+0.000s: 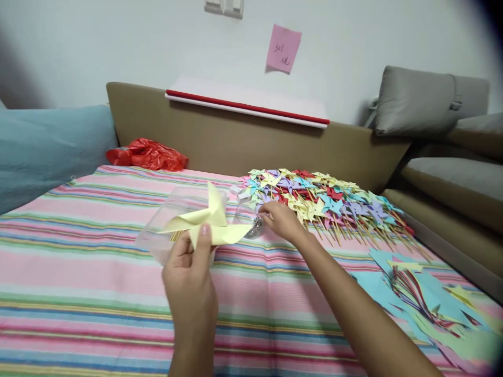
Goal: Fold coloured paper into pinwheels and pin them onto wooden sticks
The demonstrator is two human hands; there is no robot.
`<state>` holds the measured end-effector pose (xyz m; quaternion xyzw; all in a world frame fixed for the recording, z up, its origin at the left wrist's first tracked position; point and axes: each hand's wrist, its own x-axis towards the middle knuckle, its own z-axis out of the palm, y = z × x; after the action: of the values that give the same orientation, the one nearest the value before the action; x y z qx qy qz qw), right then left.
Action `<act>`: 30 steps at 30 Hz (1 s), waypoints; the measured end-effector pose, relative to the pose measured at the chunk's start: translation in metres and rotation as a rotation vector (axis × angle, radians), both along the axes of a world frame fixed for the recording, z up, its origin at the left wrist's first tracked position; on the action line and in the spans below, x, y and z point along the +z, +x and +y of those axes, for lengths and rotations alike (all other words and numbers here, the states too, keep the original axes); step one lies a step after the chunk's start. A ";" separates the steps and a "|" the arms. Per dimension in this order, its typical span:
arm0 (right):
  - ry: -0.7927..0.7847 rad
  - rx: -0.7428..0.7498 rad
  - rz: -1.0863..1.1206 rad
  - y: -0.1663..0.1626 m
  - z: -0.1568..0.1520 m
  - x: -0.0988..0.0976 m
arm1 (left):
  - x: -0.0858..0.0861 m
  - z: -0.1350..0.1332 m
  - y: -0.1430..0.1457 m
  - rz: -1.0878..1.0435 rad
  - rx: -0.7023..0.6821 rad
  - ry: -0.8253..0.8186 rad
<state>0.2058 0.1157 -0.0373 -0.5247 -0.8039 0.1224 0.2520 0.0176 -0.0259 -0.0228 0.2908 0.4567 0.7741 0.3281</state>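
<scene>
My left hand (191,272) pinches a folded yellow paper pinwheel (208,222) at its centre, thumb on top, holding it up over the striped bed cover. My right hand (280,220) reaches forward with its fingers curled at a small clear container of shiny silver pins (255,226); what the fingertips hold is too small to make out. A clear plastic box (173,222) lies behind the yellow pinwheel, with wooden sticks showing inside it.
A large pile of finished coloured pinwheels on sticks (330,201) lies at the right rear. Cut coloured paper sheets (428,298) lie at the right front. A red plastic bag (147,154) sits by the brown headboard (236,141). Grey sofa cushions (428,99) stand at right.
</scene>
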 end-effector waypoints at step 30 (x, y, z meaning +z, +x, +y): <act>-0.057 0.015 -0.478 -0.027 0.040 -0.007 | -0.007 -0.007 -0.025 0.166 -0.017 -0.164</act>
<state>0.1784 0.1561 -0.0440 -0.5396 -0.8408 0.0193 0.0389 -0.0078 -0.0332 -0.0300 0.3300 0.5419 0.7045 0.3182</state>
